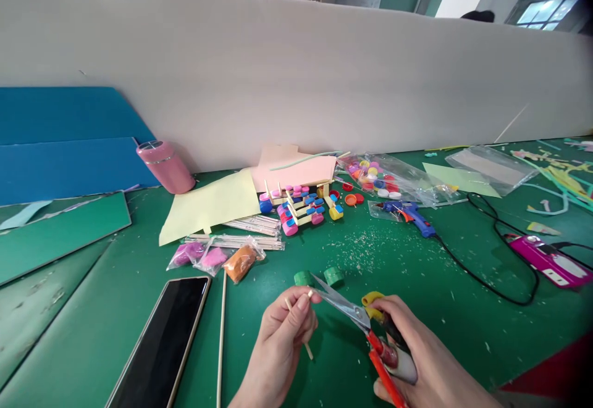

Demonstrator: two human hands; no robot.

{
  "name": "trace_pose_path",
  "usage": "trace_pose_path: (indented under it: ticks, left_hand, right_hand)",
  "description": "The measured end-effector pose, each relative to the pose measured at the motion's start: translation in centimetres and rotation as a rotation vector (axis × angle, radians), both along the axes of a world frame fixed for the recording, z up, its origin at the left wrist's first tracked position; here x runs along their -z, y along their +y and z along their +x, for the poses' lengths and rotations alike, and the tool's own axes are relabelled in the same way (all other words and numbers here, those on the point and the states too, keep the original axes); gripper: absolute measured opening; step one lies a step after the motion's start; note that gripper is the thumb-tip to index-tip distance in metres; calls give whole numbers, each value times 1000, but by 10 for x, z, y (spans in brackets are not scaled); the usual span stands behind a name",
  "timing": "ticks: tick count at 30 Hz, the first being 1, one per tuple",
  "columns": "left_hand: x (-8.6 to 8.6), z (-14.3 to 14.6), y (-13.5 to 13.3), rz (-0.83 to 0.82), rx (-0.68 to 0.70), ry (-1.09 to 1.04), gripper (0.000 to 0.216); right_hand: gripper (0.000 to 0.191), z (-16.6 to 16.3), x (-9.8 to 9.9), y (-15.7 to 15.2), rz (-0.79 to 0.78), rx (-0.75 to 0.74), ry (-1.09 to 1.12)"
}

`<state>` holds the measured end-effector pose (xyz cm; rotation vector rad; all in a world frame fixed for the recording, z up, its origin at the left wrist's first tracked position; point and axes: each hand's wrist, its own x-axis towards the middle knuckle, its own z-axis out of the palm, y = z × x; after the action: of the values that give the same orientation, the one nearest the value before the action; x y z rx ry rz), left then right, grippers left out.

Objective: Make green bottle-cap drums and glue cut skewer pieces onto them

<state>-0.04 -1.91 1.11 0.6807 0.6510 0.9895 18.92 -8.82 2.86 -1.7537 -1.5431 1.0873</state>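
Gripping scissors (354,314), your right hand (424,349) sits at three o'clock from your left hand (283,334), which pinches thin sticks (309,351).

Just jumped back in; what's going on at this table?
A person is working with both hands. The left hand pinches a thin stick, while the right hand holds scissors, blades pointing at the left hand. Two green caps sit just beyond. A phone lies to the left, a glue gun to the right.

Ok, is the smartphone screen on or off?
Off, it seems: the smartphone screen is plain black, with no lit icons or text showing.
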Motion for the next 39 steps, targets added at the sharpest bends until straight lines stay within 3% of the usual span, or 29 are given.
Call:
trace_pose_path:
  ticks: [5,20,30,39]
  left_hand:
    - [2,-5,0,33,-36,114,22]
    - [3,-6,0,135,63,243,27]
    - [5,-8,0,164,99,295,29]
    - [8,-9,-1,192,173,338,27]
  right_hand:
    - [56,-3,-6,1,-19,-50,-35]
    - [60,-1,-1,1,52,-84,-46]
    - [61,6,-4,1,-22,-144,25]
    - [35,7,-7,3,-77,-201,-179]
